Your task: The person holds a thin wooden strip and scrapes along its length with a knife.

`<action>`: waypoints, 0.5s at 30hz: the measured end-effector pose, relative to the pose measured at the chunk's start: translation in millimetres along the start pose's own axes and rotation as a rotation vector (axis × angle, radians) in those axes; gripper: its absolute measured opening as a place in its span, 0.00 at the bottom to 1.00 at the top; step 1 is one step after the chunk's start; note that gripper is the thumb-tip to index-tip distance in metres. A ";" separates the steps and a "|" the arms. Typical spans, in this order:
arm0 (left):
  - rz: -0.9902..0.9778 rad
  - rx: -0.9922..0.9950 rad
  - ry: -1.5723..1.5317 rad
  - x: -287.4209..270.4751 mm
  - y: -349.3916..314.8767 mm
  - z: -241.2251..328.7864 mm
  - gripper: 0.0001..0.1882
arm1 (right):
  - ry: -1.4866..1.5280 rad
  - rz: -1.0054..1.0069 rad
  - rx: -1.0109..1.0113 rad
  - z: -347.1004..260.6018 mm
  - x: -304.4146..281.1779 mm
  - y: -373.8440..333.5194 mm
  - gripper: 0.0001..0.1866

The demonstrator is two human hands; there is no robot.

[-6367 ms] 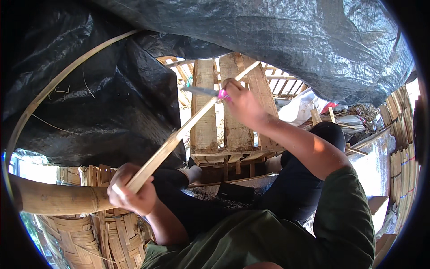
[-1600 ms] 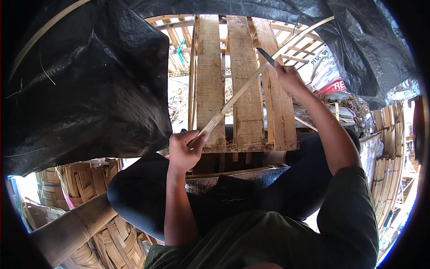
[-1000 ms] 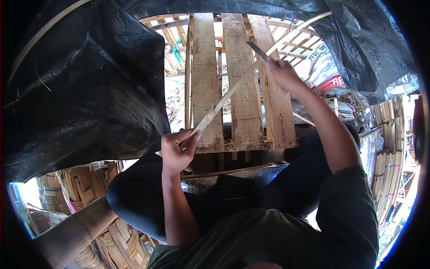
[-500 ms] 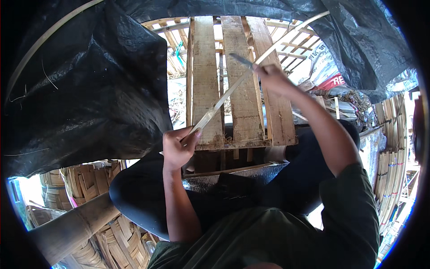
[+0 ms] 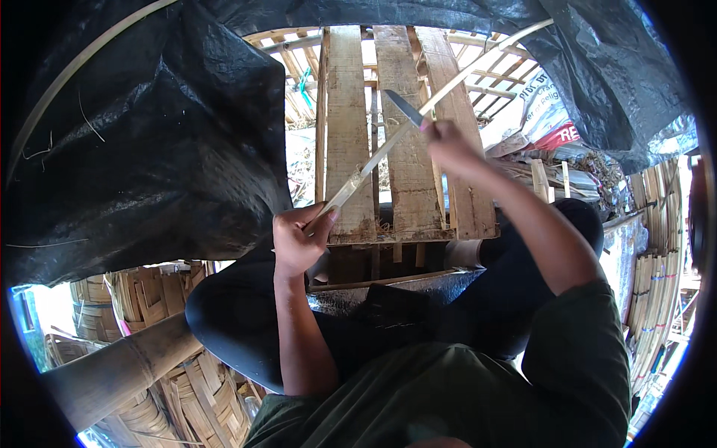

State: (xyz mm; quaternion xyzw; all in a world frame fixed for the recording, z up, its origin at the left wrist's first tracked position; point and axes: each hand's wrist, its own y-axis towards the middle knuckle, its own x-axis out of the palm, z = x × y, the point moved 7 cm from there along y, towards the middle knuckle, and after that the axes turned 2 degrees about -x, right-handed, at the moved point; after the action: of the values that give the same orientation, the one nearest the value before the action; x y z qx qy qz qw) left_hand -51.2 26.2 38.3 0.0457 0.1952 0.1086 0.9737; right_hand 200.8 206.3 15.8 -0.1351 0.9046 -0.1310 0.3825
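Note:
A long, pale bamboo strip (image 5: pixel 346 193) slants from low left to far upper right above the slatted wooden bench. My left hand (image 5: pixel 301 237) is closed round its near end, just off the bench's front edge. Farther out, my right hand (image 5: pixel 448 145) grips a knife (image 5: pixel 404 107) whose handle is hidden in the fingers. The dark blade points up and left, crossing the strip; whether its edge touches the strip, I cannot tell. Beyond the knife, the strip runs on toward a black plastic sheet at the upper right.
Wooden planks (image 5: pixel 347 127) with gaps between them form the bench before me. Black plastic sheeting (image 5: pixel 164 157) hangs at the left. A thick bamboo pole (image 5: pixel 119 373) and woven bamboo pieces (image 5: pixel 202 396) lie at lower left. Bundled bamboo strips (image 5: pixel 653 299) stand at the right, below a printed sack (image 5: pixel 553 112).
My right hand and the knife have shifted slightly toward me along the strip. The left hand keeps its hold at the near end. The whole view has drifted a little.

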 end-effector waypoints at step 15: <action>-0.033 -0.079 -0.068 0.9 0.2 -8.9 0.05 | 0.043 0.010 0.077 -9.3 -28.8 16.3 0.26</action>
State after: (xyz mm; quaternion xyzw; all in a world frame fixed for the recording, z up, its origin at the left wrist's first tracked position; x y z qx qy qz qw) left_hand -53.8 27.0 29.8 0.0075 0.1582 0.0985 0.9825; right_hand 211.0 232.6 35.4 -0.1127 0.9076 -0.1665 0.3686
